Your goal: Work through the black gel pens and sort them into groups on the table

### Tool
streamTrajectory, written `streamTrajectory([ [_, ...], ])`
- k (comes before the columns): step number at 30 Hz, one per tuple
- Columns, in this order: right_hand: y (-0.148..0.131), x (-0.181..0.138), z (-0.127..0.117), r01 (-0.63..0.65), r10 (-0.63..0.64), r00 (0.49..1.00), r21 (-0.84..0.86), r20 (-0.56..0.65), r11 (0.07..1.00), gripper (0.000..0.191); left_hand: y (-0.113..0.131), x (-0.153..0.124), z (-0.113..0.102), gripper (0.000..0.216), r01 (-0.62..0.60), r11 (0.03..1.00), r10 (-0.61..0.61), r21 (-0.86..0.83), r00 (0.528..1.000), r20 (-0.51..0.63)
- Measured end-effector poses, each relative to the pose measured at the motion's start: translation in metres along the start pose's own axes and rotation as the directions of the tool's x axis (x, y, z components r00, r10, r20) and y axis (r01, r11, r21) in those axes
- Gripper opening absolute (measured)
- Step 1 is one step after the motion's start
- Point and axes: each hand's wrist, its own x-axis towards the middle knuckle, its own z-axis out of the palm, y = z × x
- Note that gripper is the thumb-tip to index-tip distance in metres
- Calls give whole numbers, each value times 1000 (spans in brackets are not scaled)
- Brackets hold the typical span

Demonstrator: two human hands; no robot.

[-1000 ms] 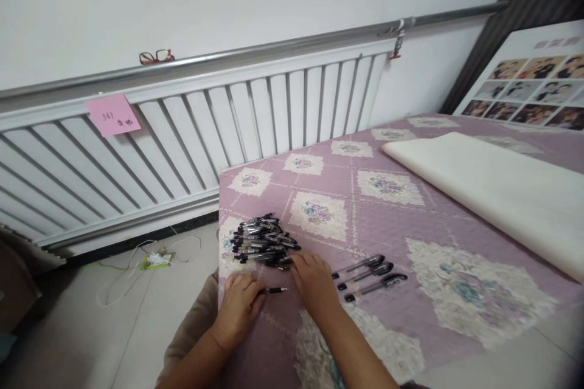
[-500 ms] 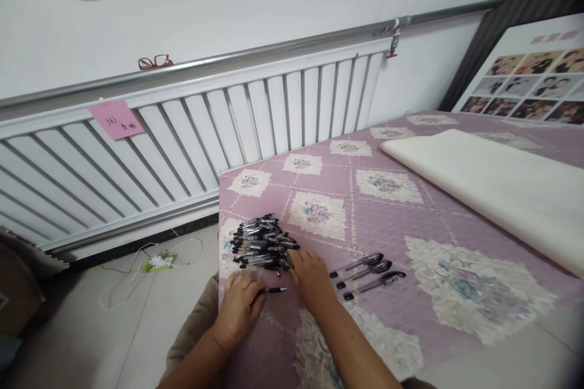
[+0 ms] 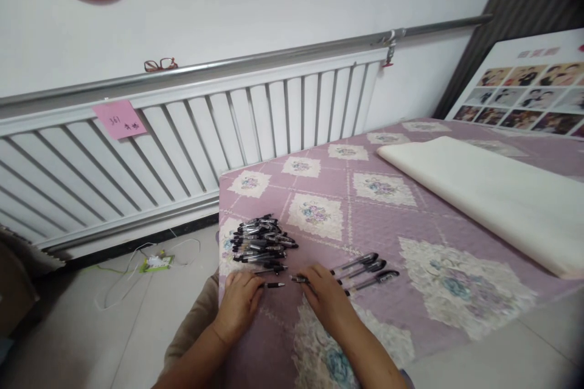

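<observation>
A heap of several black pens (image 3: 261, 243) lies near the left edge of a bed with a purple flowered quilt (image 3: 365, 213). My left hand (image 3: 241, 302) is curled round one pen (image 3: 272, 284), whose tip pokes out to the right. My right hand (image 3: 325, 294) pinches another small pen part (image 3: 298, 279), pointing left toward that tip. Three capped pens (image 3: 365, 270) lie in a row just right of my right hand.
A long white roll or folded sheet (image 3: 488, 194) lies across the bed's right side. A white radiator (image 3: 191, 134) with a pink note (image 3: 119, 119) and red glasses (image 3: 159, 64) lines the wall. A photo board (image 3: 524, 88) leans at the far right. Cables lie on the floor (image 3: 150, 258).
My right hand has drawn back from the heap toward me, now with a small pen piece in its fingertips. My left hand has stayed put with its pen.
</observation>
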Motion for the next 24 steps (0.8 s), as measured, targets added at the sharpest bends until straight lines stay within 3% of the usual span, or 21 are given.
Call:
streamTrajectory([
  [18, -9, 1, 25, 85, -72, 991, -118, 110, 989, 25, 1, 1, -2, 18, -50, 999, 51, -16, 998, 24],
  [24, -17, 5, 35, 69, -38, 984, -176, 172, 982, 20, 2, 0, -3, 20, -69, 997, 69, -25, 997, 27],
])
